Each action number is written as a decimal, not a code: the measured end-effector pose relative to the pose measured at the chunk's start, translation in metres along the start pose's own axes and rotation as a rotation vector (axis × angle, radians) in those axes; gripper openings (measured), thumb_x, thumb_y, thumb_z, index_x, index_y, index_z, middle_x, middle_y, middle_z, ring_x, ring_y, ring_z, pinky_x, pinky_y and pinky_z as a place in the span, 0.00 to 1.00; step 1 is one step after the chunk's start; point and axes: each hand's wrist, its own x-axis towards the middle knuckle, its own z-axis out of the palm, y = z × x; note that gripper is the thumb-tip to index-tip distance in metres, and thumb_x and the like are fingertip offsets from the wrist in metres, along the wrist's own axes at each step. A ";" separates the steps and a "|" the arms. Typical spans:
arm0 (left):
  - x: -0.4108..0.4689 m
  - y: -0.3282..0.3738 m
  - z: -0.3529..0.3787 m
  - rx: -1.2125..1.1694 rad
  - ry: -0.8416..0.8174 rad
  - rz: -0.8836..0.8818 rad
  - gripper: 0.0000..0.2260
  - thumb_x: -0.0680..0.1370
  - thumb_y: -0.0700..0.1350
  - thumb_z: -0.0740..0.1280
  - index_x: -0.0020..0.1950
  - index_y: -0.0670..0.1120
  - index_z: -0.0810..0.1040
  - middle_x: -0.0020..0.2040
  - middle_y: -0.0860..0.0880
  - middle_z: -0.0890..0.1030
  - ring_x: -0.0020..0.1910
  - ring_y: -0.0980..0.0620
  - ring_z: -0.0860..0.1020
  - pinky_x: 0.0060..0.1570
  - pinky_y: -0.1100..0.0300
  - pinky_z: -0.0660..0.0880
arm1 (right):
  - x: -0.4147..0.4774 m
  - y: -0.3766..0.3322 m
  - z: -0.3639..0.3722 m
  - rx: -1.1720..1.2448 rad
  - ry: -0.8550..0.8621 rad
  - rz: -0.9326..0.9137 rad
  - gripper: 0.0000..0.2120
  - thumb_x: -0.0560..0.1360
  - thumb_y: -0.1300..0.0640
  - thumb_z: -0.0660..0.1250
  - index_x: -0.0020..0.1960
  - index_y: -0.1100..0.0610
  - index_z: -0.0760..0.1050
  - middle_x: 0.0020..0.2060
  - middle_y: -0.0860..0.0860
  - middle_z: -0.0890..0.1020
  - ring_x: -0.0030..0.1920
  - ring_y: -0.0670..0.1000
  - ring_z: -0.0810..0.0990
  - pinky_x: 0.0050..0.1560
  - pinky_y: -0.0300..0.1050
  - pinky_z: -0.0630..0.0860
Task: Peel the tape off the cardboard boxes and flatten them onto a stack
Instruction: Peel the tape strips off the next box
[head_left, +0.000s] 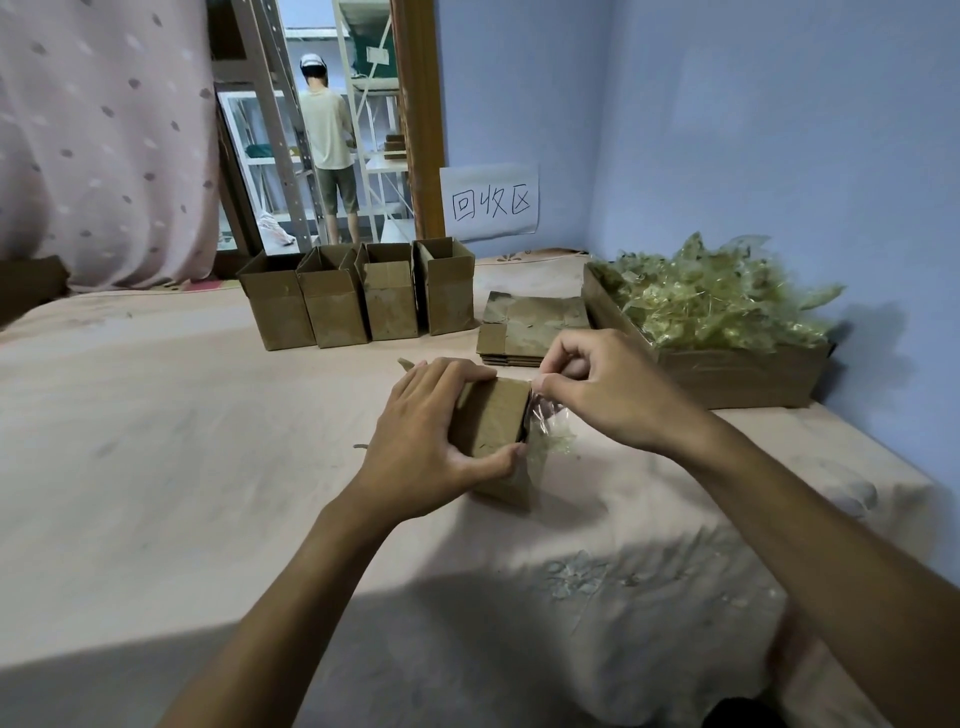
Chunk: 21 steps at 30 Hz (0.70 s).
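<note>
While the left hand (431, 431) curls over a small brown cardboard box (491, 415), fingers across its top and thumb pressed at its near right corner, the box sits on a peach, faintly flower-printed bed sheet (182, 467) that looks soft and lightly creased. At the box's right side, the right hand (608, 395) pinches a strip of clear crinkled tape (548, 431) between thumb and forefinger, its other fingers curled. The glossy strip hangs down the box's right face. Just beyond the right hand lies a low stack of flattened brown cardboard (530, 327), its top sheet scuffed. Farther off, beyond the left hand, four open-topped upright cardboard boxes (358, 301) stand side by side in a row. To the right of the right hand, a wide shallow cardboard tray (737, 374) brims with crumpled yellowish tape scraps (717, 306). Behind the stack, a white paper sign (488, 200) with handwritten characters hangs on the matte blue wall (779, 130).
</note>
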 end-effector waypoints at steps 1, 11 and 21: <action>0.000 0.000 0.000 -0.004 0.003 0.002 0.31 0.69 0.69 0.69 0.65 0.52 0.74 0.59 0.57 0.75 0.59 0.56 0.72 0.65 0.55 0.67 | 0.000 0.001 0.001 0.028 -0.001 0.007 0.07 0.77 0.59 0.72 0.40 0.54 0.79 0.32 0.50 0.85 0.36 0.53 0.83 0.41 0.49 0.77; -0.001 -0.006 -0.003 -0.052 0.015 -0.037 0.29 0.69 0.70 0.69 0.63 0.55 0.74 0.58 0.59 0.75 0.57 0.56 0.73 0.59 0.56 0.69 | -0.012 0.013 0.017 0.358 0.008 0.070 0.08 0.80 0.61 0.66 0.42 0.55 0.73 0.31 0.52 0.75 0.37 0.51 0.72 0.46 0.48 0.69; 0.001 -0.008 -0.002 -0.100 0.090 -0.122 0.24 0.70 0.68 0.69 0.59 0.57 0.75 0.54 0.61 0.76 0.54 0.55 0.74 0.57 0.50 0.72 | -0.021 0.015 0.024 0.524 -0.012 0.001 0.09 0.75 0.54 0.65 0.44 0.60 0.72 0.36 0.51 0.74 0.42 0.52 0.72 0.52 0.51 0.70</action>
